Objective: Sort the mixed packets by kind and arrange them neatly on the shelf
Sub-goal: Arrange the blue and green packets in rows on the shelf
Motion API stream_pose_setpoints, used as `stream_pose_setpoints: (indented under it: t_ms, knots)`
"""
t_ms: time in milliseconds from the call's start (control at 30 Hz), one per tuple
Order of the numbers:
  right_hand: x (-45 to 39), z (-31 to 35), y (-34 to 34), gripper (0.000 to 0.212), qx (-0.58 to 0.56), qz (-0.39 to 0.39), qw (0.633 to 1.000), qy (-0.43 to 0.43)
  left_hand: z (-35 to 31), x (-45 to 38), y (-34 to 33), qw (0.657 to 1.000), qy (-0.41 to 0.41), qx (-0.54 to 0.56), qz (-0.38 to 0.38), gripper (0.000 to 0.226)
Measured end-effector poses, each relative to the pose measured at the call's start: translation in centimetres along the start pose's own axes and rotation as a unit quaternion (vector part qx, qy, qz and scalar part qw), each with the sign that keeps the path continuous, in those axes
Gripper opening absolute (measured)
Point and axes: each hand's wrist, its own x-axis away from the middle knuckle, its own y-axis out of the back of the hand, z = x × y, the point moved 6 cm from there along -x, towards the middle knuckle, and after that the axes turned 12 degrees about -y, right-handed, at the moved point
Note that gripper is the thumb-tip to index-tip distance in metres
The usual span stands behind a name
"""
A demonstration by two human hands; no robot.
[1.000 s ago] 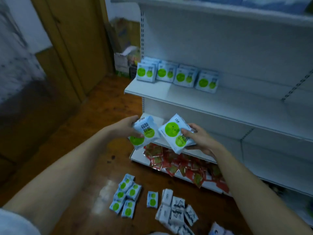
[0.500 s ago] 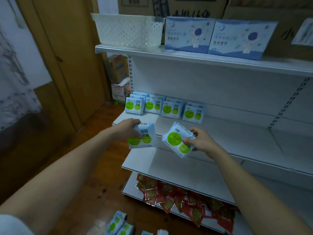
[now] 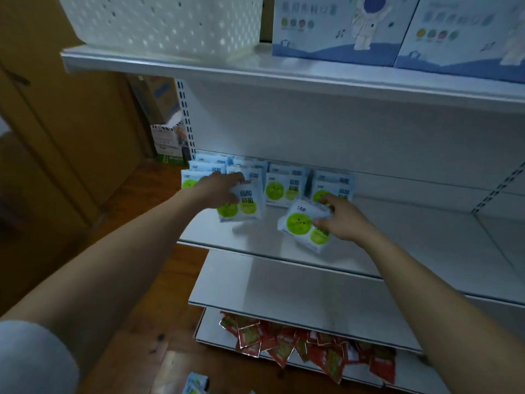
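Two blue boxes (image 3: 397,29) beside white basket (image 3: 162,21) overhead.

A small shop: white metal shelving (image 3: 284,245) (slotted uprights), rows of packets (image 3: 284,186).

Bare shelf surface (image 3: 412,237) open to the right of the right hand (image 3: 345,220) and along the front edge. Blocked at the back left by a row of green-dot packets (image 3: 284,186) standing against the rear panel. Narrow gap between the two held packets, left (image 3: 241,207) and right (image 3: 305,226). Capped overhead by the upper shelf (image 3: 284,78). Wide clearance on the lower shelf (image 3: 298,291); bottom tier crowded with red packets (image 3: 306,348).
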Motion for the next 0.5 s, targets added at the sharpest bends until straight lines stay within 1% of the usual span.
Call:
stream_pose_setpoints:
  t_ms: [100,233,333,433,500]
  knots:
    - [-2.2,1.2,-0.7,0.050,0.025,0.007,1.000,0.006,1.2,-3.1,-0.1,0.999,-0.021,0.028,0.008,0.051]
    - [-4.6,2.0,-1.4,0.043,0.076,0.004,0.997,0.012,1.9,-6.2,-0.9,0.998,-0.051,0.019,0.031,0.053]
    - [-6.3,2.0,-2.2,0.045,0.103,0.016,0.995,0.003,2.7,-8.0,-2.3,0.997,-0.061,0.006,0.056,0.050]
    - [-7.6,2.3,-3.0,0.051,0.118,0.031,0.993,-0.003,3.7,-9.1,-3.3,0.995,-0.061,0.002,0.077,0.054]
    - [-8.5,2.7,-3.4,0.055,0.127,0.035,0.991,0.000,4.3,-9.8,-3.5,0.995,-0.069,-0.025,0.071,0.055]
